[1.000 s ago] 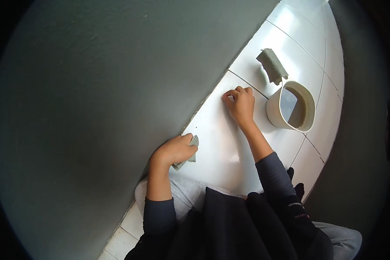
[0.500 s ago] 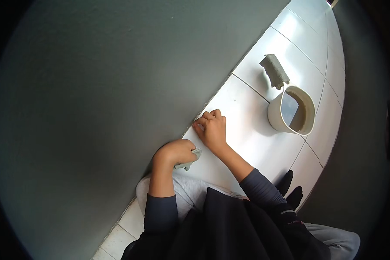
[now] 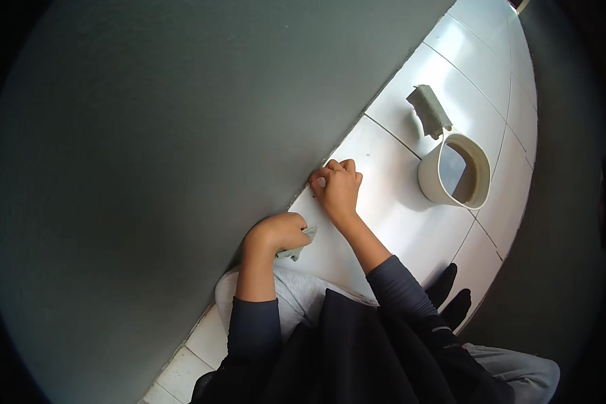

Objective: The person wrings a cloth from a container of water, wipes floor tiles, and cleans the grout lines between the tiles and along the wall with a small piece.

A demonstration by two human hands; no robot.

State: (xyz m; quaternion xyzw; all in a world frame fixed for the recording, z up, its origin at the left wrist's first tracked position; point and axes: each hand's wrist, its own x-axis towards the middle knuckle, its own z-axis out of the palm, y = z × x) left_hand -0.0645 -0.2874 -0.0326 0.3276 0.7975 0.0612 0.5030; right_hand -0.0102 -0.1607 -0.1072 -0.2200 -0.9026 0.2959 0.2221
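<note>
Grips the grey cloth [image 3: 296, 251] in the closed left hand [image 3: 280, 232]; pinches with the right hand [image 3: 338, 190] beside the wall [image 3: 148, 168], cannot tell on what. Has the liquid-filled cup [image 3: 432, 183] and rag [image 3: 429, 112] on white tiles [image 3: 390, 195].

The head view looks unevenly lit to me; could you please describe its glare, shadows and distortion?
In the head view, glare whitens the tiles near the top; a soft shadow falls left of the cup, whose liquid carries a bright reflection; the gray surface is dim; wide-angle distortion bows the tiles' right edge; the corners are black.
</note>
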